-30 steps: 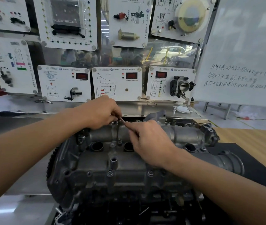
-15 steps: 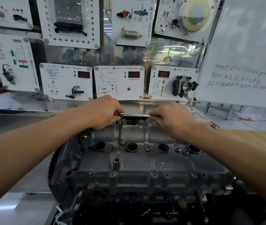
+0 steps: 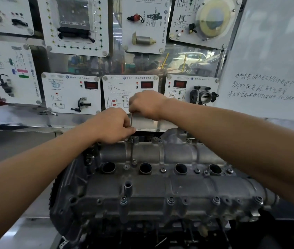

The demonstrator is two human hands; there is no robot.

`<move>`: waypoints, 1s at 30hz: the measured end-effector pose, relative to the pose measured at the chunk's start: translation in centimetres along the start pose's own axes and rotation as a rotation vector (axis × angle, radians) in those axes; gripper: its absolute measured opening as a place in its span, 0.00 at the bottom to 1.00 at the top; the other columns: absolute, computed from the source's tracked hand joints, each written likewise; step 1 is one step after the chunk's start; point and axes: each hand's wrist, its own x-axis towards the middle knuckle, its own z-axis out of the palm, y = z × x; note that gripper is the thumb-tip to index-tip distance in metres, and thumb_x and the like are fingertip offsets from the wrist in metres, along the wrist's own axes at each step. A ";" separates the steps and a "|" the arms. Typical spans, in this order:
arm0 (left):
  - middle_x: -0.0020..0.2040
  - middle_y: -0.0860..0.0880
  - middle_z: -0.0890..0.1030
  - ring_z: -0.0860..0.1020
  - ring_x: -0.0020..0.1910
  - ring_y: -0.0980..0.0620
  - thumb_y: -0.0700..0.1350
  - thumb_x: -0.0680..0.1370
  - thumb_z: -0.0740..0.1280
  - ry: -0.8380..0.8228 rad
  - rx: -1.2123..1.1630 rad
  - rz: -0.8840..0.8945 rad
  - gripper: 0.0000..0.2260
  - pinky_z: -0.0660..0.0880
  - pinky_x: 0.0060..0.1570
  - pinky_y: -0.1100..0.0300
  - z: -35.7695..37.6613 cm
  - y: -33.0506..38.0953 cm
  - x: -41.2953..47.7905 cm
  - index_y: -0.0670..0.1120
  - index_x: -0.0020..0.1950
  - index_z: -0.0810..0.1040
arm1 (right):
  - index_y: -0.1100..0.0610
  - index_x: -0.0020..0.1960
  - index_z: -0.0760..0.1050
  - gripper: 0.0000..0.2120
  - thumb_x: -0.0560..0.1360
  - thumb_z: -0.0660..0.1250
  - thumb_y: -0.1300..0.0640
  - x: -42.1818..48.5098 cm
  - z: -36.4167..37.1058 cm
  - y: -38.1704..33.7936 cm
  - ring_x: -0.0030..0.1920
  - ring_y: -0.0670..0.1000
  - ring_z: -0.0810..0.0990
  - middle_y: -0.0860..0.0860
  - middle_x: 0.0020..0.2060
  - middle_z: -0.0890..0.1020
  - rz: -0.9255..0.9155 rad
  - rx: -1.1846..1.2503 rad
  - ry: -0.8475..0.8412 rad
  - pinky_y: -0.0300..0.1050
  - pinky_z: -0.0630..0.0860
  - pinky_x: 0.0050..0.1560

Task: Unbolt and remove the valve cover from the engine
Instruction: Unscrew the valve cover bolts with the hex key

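The grey aluminium valve cover [image 3: 160, 187] sits on the engine, with several round plug holes along its middle and bolts [image 3: 170, 200] along its near edge. My left hand [image 3: 112, 125] is closed over the far edge of the cover, holding the lower end of a thin L-shaped metal key [image 3: 131, 121] above a rear bolt [image 3: 130, 140]. My right hand [image 3: 147, 105] is raised above it and pinches the key's upper end. The key's tip is hidden behind my left fingers.
Behind the engine stands a wall of white training panels [image 3: 70, 92] with sensors and red displays. A whiteboard [image 3: 271, 60] with handwriting leans at the right. A metal bench top [image 3: 17, 141] lies left of the engine.
My right hand has swung the key's handle from lying level at the right, up and leftward, so the key now stands upright. My left hand has stayed on the rear bolt.
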 end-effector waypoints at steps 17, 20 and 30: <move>0.37 0.56 0.85 0.82 0.35 0.61 0.46 0.79 0.68 0.109 -0.239 0.060 0.07 0.78 0.39 0.63 -1.2 0.9 0.0 0.47 0.46 0.85 | 0.52 0.57 0.81 0.12 0.81 0.60 0.51 -10.8 -3.4 2.8 0.52 0.55 0.78 0.51 0.49 0.80 0.217 0.099 0.124 0.53 0.77 0.47; 0.39 0.56 0.84 0.81 0.36 0.62 0.45 0.79 0.69 0.066 -0.160 0.211 0.06 0.77 0.40 0.67 -1.6 3.3 2.1 0.47 0.50 0.85 | 0.52 0.51 0.81 0.12 0.80 0.62 0.48 -17.8 -3.5 -0.3 0.43 0.51 0.79 0.48 0.42 0.81 0.367 0.234 0.098 0.52 0.78 0.44; 0.46 0.56 0.85 0.78 0.41 0.63 0.45 0.78 0.70 -0.200 0.073 0.432 0.07 0.76 0.50 0.60 0.5 6.3 4.3 0.50 0.55 0.85 | 0.54 0.34 0.67 0.17 0.79 0.58 0.48 -19.8 -1.0 -11.1 0.33 0.56 0.73 0.51 0.31 0.73 0.610 0.574 0.201 0.52 0.76 0.40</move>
